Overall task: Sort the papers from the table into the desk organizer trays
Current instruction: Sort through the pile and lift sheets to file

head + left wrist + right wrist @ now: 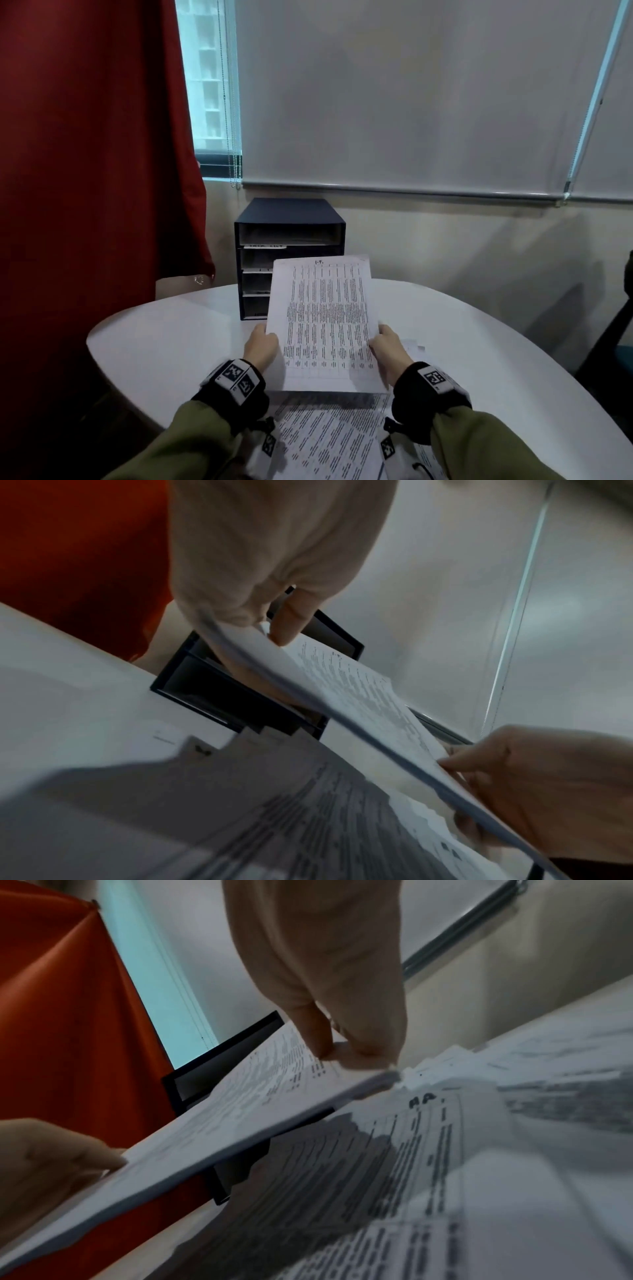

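I hold a thin stack of printed sheets [323, 322] above the white table [164, 342], its far edge raised toward the dark organizer [291, 219]. My left hand [262, 346] pinches the stack's left edge, thumb on top [291, 620]. My right hand [388, 351] pinches its right edge [342, 1053]. More printed papers [329, 435] lie on the table under my wrists, also in the wrist views [274, 818] [428, 1164]. The organizer has several open tray slots facing me; the held stack hides its lower right part.
A red curtain [92, 154] hangs at the left beside the table edge. Behind the organizer are a wall and lowered grey blinds [411, 96]. A dark chair [616, 329] stands at the right. Small paper slips [416, 346] lie just right of my right hand.
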A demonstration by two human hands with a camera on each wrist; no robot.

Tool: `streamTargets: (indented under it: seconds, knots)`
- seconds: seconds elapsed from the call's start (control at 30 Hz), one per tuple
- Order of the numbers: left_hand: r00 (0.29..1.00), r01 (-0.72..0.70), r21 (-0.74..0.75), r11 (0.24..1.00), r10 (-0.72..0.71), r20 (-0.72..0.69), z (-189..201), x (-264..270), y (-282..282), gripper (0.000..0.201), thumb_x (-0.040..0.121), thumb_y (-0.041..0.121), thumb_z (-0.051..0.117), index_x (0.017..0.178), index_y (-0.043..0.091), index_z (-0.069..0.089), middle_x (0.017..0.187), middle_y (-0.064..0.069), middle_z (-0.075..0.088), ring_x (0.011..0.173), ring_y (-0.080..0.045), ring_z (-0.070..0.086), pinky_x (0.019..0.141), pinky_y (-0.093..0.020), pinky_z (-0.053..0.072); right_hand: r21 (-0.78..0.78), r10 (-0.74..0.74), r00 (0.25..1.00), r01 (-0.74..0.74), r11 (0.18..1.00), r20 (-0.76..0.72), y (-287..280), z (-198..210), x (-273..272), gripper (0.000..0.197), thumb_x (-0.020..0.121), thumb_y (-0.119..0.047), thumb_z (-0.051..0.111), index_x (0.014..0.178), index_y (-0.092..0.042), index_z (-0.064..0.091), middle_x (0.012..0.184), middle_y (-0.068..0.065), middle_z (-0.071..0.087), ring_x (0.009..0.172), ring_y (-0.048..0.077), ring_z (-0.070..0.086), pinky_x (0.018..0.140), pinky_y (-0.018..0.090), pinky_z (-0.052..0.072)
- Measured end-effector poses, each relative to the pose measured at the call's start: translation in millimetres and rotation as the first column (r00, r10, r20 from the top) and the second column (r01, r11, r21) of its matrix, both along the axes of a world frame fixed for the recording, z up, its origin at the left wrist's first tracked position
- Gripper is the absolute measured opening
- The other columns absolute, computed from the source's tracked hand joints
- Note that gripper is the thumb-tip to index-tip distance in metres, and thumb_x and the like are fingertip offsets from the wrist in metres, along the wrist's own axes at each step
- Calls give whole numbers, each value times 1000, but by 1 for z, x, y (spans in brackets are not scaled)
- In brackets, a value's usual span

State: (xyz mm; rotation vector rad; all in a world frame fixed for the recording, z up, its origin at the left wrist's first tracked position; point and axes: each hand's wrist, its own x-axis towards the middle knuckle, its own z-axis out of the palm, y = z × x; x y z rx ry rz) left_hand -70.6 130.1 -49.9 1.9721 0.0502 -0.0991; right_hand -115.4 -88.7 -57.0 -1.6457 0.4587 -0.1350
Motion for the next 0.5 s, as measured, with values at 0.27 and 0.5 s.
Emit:
streamTargets:
  seconds: [0.27,0.5]
  knots:
    - [997,-77,-38,996,77,-12,12,30,35,17,91,3,36,98,0,51,100,-19,53,90,-28,46,80,-35,35,35,96,985,-92,995,-144,9,-6,59,37,86,3,33,118,1,50,120,28,60,92,36,61,76,40,46]
    - [987,-51,-310,949,1,-162,34,50,41,15,89,0,39,77,9,38,77,-6,35,64,-21,38,66,-33,44,93,94,983,-80,992,-156,13,31,91,23,90,2,37,74,-11,46,76,6,49,66,21,50,72,35,47]
